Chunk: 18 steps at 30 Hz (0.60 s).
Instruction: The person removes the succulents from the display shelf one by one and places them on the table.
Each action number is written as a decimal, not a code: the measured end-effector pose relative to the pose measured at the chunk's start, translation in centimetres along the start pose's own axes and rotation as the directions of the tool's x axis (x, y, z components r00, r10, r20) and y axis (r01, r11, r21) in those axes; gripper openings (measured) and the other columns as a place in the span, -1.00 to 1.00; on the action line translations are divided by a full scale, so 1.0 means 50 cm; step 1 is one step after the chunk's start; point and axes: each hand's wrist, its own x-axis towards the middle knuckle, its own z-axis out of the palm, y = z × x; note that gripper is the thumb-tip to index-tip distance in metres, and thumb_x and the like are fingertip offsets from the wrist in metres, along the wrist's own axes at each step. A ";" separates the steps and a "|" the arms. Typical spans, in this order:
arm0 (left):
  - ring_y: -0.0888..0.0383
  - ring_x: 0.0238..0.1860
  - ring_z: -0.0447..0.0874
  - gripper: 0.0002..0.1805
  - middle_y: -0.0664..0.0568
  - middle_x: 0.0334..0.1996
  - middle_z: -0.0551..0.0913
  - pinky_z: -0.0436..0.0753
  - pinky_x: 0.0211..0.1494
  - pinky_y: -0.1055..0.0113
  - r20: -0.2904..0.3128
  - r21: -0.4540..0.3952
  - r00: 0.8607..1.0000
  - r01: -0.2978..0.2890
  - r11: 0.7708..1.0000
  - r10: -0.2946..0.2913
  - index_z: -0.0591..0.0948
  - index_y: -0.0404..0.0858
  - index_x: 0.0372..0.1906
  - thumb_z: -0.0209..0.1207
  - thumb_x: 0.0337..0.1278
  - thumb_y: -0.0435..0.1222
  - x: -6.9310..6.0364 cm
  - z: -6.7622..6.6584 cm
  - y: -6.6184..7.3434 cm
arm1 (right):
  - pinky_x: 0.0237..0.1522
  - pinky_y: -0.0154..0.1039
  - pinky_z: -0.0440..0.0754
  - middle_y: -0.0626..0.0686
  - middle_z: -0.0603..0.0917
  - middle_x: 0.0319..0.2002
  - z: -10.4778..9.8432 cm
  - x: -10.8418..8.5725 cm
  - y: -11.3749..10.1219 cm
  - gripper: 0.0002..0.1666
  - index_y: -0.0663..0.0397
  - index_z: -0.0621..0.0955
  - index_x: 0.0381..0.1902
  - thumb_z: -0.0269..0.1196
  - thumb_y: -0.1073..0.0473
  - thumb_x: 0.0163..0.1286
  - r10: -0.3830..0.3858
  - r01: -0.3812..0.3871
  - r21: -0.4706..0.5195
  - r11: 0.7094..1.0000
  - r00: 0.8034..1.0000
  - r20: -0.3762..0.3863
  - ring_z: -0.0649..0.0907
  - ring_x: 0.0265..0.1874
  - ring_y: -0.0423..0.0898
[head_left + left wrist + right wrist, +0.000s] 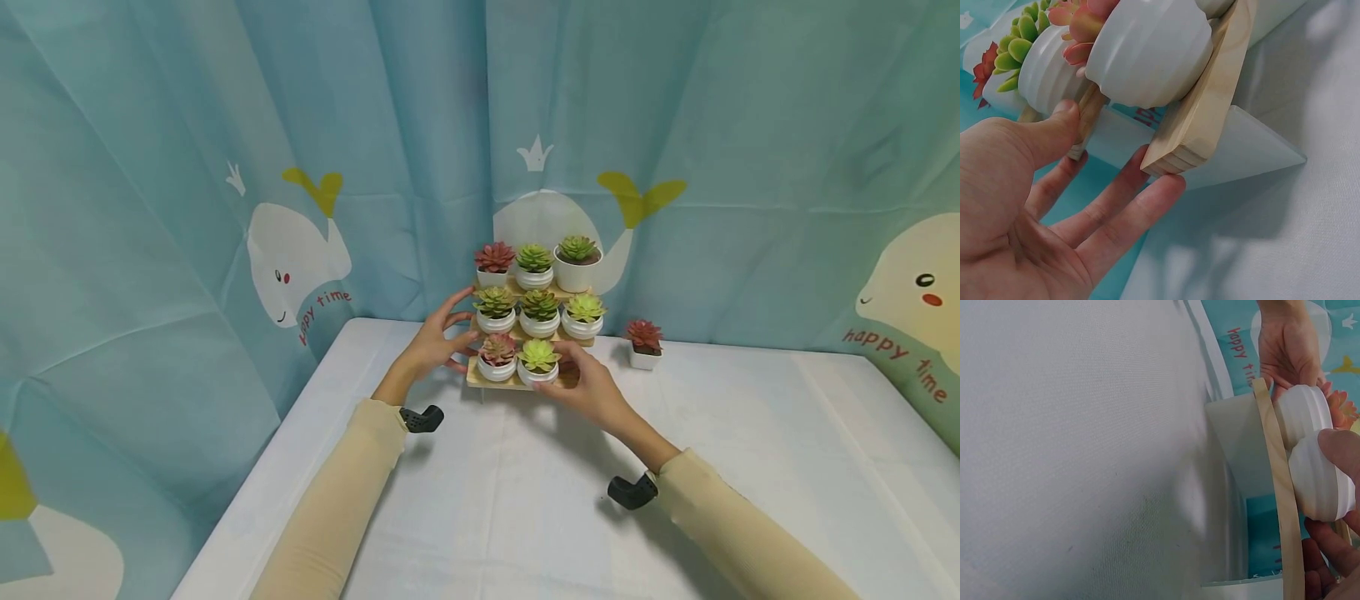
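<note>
A three-tier wooden plant stand (pixel 477 377) with pale side supports carries several small potted succulents. My right hand (pixel 592 392) holds the white pot of a bright green succulent (pixel 538 357) on the bottom tier, its thumb on the near side of the pot. Left of that pot, touching or nearly so, is a pink succulent (pixel 497 350) in a ribbed white pot. My left hand (pixel 429 346) holds the stand's left end. In the left wrist view its thumb lies on the middle board (pixel 1090 112), and fingertips touch the bottom board's end (pixel 1188 150).
A red succulent (pixel 645 337) in a square white pot stands on the white-covered table (pixel 525 500), right of the stand. The upper tiers hold more pots, including a larger round white one (pixel 576 275). A blue whale-print curtain (pixel 420 167) hangs right behind.
</note>
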 end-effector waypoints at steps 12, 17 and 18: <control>-0.35 0.22 0.60 -0.16 -0.16 0.54 0.25 0.76 -0.25 -0.25 -0.006 -0.016 1.000 -0.001 1.000 0.001 0.14 0.36 0.61 0.19 0.48 -0.37 -0.001 0.001 0.001 | 0.05 0.07 0.69 0.21 0.69 0.05 -0.002 0.000 -0.009 -0.25 0.26 0.50 0.31 0.55 0.22 0.23 0.023 -0.023 0.001 1.000 1.000 0.000 0.71 -0.03 0.11; -0.33 0.17 0.64 -0.16 -0.16 0.53 0.26 0.77 -0.26 -0.22 -0.012 -0.008 1.000 0.003 1.000 -0.003 0.14 0.37 0.60 0.20 0.48 -0.36 0.001 0.001 0.000 | 0.06 0.08 0.69 0.22 0.69 0.04 -0.009 0.002 -0.010 -0.24 0.28 0.50 0.32 0.55 0.20 0.23 0.047 -0.047 -0.008 0.999 0.999 0.014 0.71 -0.02 0.11; -0.33 0.16 0.65 -0.16 -0.16 0.53 0.25 0.77 -0.26 -0.22 -0.011 -0.007 1.000 0.004 1.000 -0.004 0.14 0.37 0.60 0.20 0.48 -0.35 0.002 0.001 -0.001 | 0.05 0.07 0.69 0.22 0.69 0.03 -0.012 0.002 -0.010 -0.25 0.28 0.51 0.31 0.55 0.19 0.23 0.048 -0.048 -0.013 0.999 0.999 0.015 0.71 -0.03 0.10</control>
